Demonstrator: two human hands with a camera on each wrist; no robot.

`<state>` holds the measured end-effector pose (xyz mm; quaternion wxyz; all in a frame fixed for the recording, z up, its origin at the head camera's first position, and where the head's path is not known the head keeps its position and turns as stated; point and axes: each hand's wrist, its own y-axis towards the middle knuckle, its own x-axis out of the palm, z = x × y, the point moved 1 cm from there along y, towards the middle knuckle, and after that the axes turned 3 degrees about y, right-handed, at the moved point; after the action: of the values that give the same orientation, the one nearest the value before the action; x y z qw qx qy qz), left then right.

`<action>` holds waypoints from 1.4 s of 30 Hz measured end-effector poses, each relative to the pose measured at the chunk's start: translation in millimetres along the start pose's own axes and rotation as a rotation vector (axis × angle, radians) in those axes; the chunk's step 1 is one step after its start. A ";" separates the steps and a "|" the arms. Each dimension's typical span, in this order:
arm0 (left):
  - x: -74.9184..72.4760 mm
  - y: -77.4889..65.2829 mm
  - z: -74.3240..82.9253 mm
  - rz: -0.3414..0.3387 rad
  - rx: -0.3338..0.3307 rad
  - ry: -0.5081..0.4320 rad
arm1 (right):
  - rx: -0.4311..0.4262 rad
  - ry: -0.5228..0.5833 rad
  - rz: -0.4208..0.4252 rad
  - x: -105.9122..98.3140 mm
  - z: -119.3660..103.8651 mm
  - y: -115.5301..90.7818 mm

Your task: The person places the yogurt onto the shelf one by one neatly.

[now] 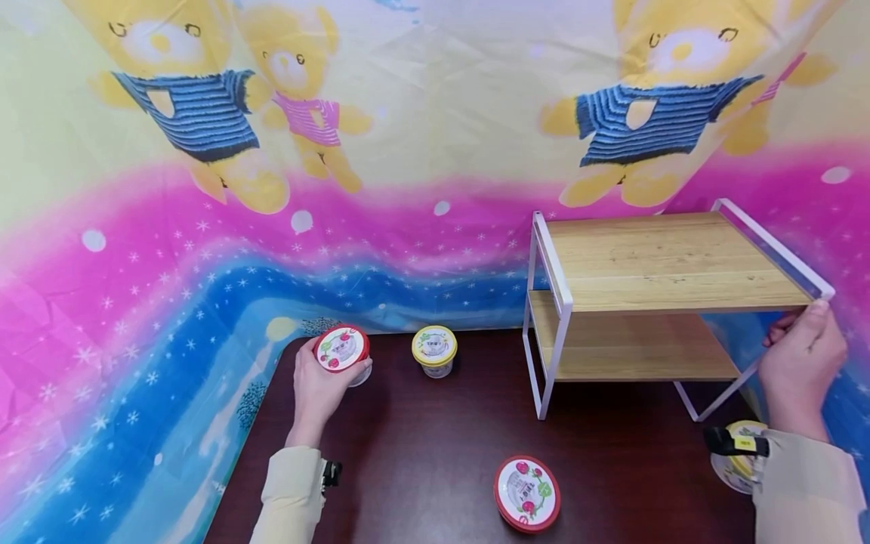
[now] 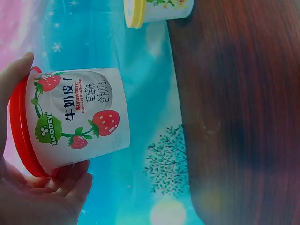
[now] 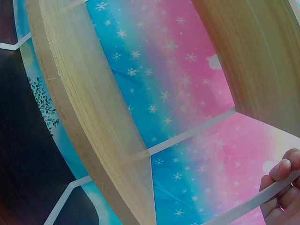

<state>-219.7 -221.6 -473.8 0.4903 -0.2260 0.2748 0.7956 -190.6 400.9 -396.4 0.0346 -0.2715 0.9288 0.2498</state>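
One white-framed wooden shelf (image 1: 680, 261), gripped by the right hand (image 1: 803, 355), could be tugged over, a red-lidded tub (image 1: 343, 348) clasped by the left hand (image 1: 316, 387).

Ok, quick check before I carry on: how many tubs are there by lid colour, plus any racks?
Red-lidded tubs: 2, one held in the left hand
Yellow-lidded tubs: 2, one partly hidden
Two-shelf rack: 1, gripped by the right hand
Total: 5
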 end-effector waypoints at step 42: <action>4.3 -13.9 54.0 -0.035 0.155 -0.036 | 0.056 0.078 -0.027 -0.2 2.7 0.9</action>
<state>-213.8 -178.2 -439.2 0.5250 -0.1778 0.3227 0.7672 -191.0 403.0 -398.4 0.0094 -0.2926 0.9322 0.2126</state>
